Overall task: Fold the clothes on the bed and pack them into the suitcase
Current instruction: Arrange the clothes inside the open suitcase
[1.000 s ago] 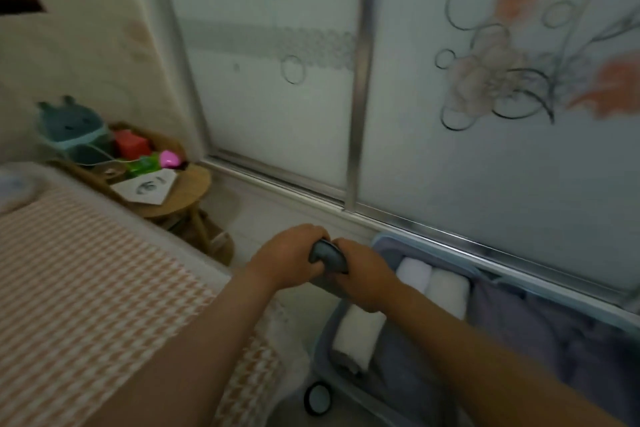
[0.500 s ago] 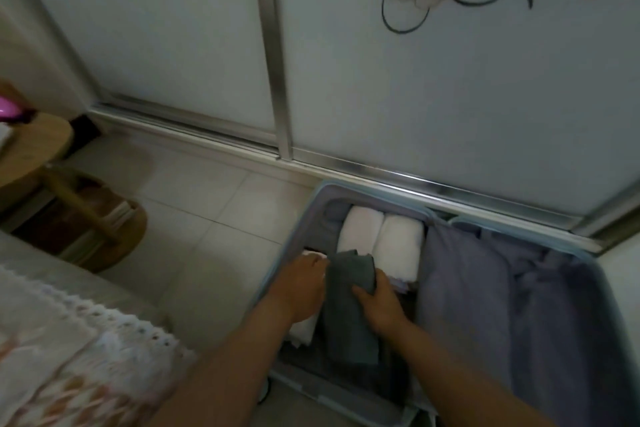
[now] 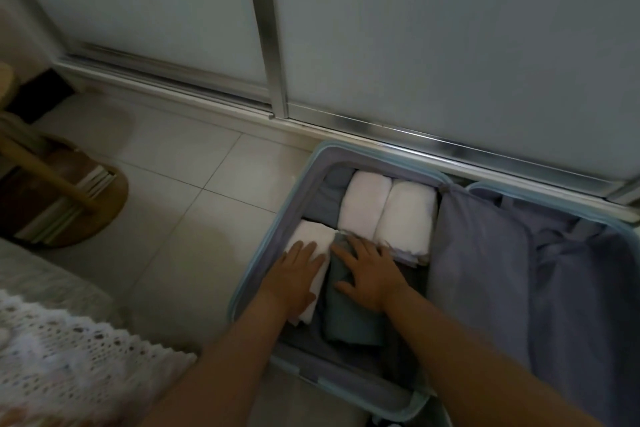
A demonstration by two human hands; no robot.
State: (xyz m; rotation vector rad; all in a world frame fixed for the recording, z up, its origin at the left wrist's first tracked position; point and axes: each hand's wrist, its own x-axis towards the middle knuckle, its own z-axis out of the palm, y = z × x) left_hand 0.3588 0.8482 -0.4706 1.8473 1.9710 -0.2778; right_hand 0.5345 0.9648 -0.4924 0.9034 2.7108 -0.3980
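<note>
Grey garment [image 3: 349, 322] now lies flat in the suitcase [image 3: 273, 232], hands [image 3: 299, 274] [image 3: 372, 276] flattened.

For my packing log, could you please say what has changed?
The grey garment, earlier gripped by both hands in the air, went down into the suitcase and was released. The right hand now presses flat on it, the left hand on the white roll beside it. The other white rolls stayed.

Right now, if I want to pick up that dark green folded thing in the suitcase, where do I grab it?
Probably its near end, from above. The dark green garment lies lengthwise, and that end pokes out free below the right hand pressing it. Its far end butts against the white rolls; a third white roll hugs its left side.
</note>
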